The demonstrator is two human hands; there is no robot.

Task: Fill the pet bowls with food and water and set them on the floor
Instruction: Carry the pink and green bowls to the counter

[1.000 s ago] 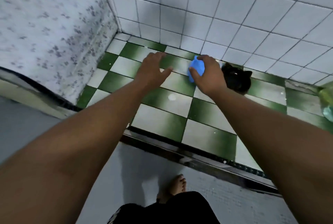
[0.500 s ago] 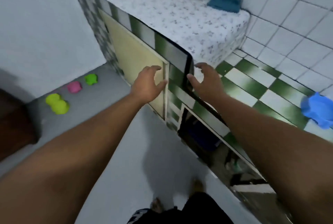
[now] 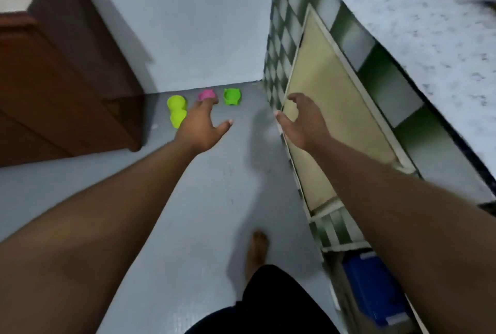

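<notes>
Head view: the camera has swung off the tiled counter, and the blue bowl left there is now out of frame. Left hand (image 3: 201, 126) and right hand (image 3: 303, 121) are both empty, fingers loosely spread. Probably fetching more bowls next. On the grey floor (image 3: 209, 199) by the wall: one lime-yellow plastic double bowl (image 3: 177, 111), one pink plastic bowl (image 3: 206, 94), one green plastic bowl (image 3: 232, 96). Three total, contents unreadable.

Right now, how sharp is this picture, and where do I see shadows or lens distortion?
Head view: motion blur softens everything, worst on the counter top; yellow bowl, pink bowl and green bowl are soft-edged. Head view: the wide lens bows the brown cabinet and counter edges. Head view: dim flat light, no glare, a soft shadow on the floor between left hand and right hand.
</notes>
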